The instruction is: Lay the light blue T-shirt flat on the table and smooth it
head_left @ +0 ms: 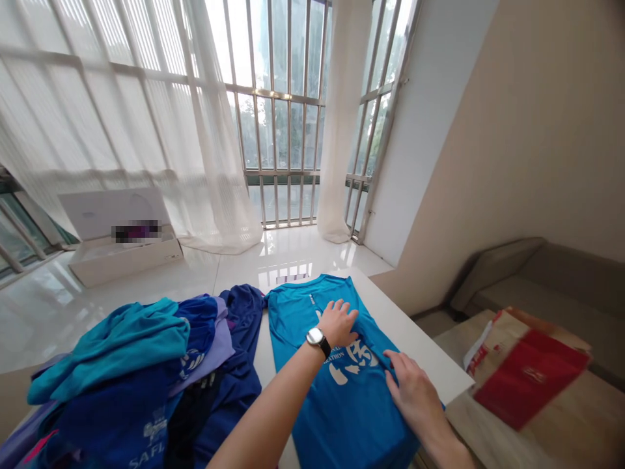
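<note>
A blue T-shirt (342, 417) with white printed lettering and a logo lies spread out on a white surface, its collar toward the window. My left hand (338, 322), with a watch (316, 337) on the wrist, rests on the upper chest of the shirt, fingers spread. Against the shirt's right edge lies my right hand (410, 384), its fingers stretched out over the fabric. To the left a heap of clothes (117, 397) in teal, dark blue and lilac sits beside the shirt. The shirt's lower part runs out of view between my arms.
A white open box (127, 260) stands on the glossy sill at the left. Sheer curtains (215, 163) hang before the barred window (288, 130). A red and tan paper bag (532, 371) stands right of the white surface, lower down, near a grey sofa (566, 293).
</note>
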{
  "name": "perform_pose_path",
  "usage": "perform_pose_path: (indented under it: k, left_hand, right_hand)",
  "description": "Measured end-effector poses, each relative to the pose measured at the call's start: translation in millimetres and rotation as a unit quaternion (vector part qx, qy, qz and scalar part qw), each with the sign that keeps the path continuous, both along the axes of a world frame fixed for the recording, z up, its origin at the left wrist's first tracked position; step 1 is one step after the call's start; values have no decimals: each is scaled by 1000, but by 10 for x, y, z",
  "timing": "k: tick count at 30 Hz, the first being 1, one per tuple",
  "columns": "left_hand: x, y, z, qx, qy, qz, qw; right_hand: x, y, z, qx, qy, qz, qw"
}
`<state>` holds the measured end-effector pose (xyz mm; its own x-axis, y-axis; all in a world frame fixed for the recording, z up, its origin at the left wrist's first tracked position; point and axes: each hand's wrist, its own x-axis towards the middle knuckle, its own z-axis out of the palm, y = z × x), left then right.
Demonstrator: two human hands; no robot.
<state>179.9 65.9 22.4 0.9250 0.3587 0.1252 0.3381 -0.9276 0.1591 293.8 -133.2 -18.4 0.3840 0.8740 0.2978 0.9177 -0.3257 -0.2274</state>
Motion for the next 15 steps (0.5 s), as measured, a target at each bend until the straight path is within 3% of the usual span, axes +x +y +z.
perform_pose_path:
  k: [4, 7, 15]
  left_hand:
    - [-13, 40, -294, -40, -24, 24, 999]
    - [-41, 63, -429, -44, -48, 29, 997]
    - [-41, 79, -438, -53, -45, 28, 997]
  right_hand:
    - [33, -207, -135, 5, -9, -33, 999]
    - [47, -449, -293, 39, 5, -72, 997]
    - [-206, -916, -759, 166, 47, -229, 958]
